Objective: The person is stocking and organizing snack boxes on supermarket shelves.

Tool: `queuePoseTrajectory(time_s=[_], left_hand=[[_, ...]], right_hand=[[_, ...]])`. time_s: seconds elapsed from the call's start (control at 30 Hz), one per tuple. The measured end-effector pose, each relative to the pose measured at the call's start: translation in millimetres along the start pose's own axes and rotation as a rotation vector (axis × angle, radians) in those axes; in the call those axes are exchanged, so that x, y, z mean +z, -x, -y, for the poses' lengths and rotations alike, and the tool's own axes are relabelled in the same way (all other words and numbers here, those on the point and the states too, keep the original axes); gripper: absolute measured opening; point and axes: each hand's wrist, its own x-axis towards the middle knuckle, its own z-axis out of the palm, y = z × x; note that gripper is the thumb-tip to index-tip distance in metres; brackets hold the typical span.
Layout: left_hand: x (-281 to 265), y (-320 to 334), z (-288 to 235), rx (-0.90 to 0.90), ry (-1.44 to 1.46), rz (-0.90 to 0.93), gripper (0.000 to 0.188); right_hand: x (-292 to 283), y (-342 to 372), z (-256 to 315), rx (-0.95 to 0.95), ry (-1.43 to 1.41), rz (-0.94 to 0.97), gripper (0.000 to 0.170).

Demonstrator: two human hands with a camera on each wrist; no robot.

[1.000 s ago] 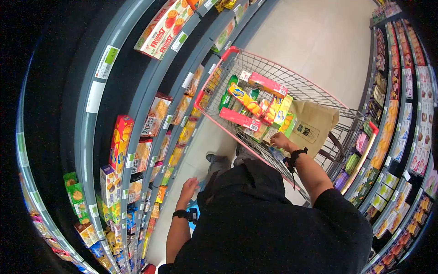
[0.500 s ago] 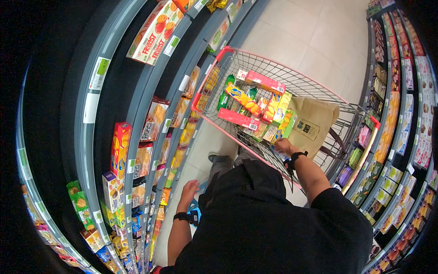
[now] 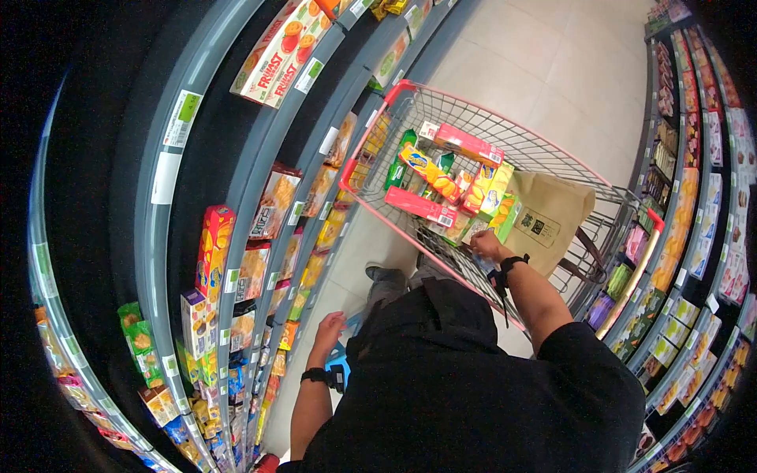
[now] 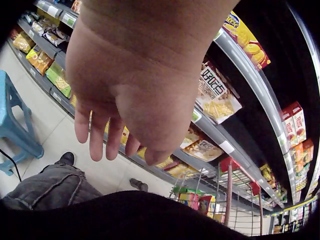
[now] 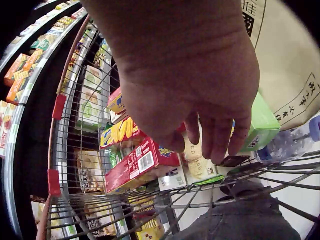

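My right hand (image 3: 487, 246) is over the near side of the shopping cart (image 3: 441, 260), beside the brown paper bag (image 3: 561, 217). In the right wrist view its loosely extended fingers point down onto a pale cream box (image 5: 195, 162), their tips right at its face. A red box (image 5: 145, 162) lies near the thumb and a green box (image 5: 264, 125) stands on the other side. More biscuit packs, such as a yellow one (image 3: 426, 167), fill the cart's front half. My left hand (image 4: 130, 90) hangs by my side, fingers extended, holding nothing.
Shelves of packaged biscuits (image 3: 217, 248) run along the left, close to the cart's front corner. Another stocked shelf (image 3: 694, 205) stands on the right. A blue stool (image 4: 20, 125) is near my leg. A clear plastic bottle (image 5: 290, 145) lies by the bag.
My right hand stays at the cart's near side by the pale box, with only slight shifts. The head view moves slightly. My left hand keeps hanging in place.
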Motion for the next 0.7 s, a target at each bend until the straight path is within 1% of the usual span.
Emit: queuePoseTrajectory(time_s=[0.17, 0.23, 0.3, 0.33, 0.4, 0.53, 0.6, 0.63, 0.7], left_hand=[[3, 8, 6, -0.024, 0.005, -0.019, 0.043], [5, 9, 13, -0.027, 0.07, -0.031, 0.042], [6, 8, 17, -0.036, 0.055, -0.034, 0.042], [7, 9, 18, -0.044, 0.037, -0.036, 0.043], [7, 9, 20, -0.042, 0.059, -0.034, 0.043], [7, 10, 22, -0.037, 0.098, -0.03, 0.043], [8, 11, 21, -0.027, 0.097, -0.027, 0.042], [9, 11, 20, -0.018, 0.094, -0.023, 0.041], [8, 12, 18, -0.017, 0.096, -0.032, 0.04]], right_hand=[[10, -9, 17, 0.003, 0.03, -0.019, 0.019], [12, -20, 10, 0.0, 0.045, -0.023, 0.018], [14, -22, 8, -0.114, 0.059, 0.028, 0.018], [16, -19, 11, -0.115, 0.061, 0.03, 0.018], [20, -16, 16, -0.046, 0.116, -0.034, 0.02], [28, -12, 16, -0.064, 0.116, -0.086, 0.024], [30, -8, 20, -0.052, 0.094, -0.087, 0.042], [32, -6, 24, -0.053, 0.097, -0.085, 0.042], [36, -6, 31, -0.078, 0.074, -0.138, 0.064]])
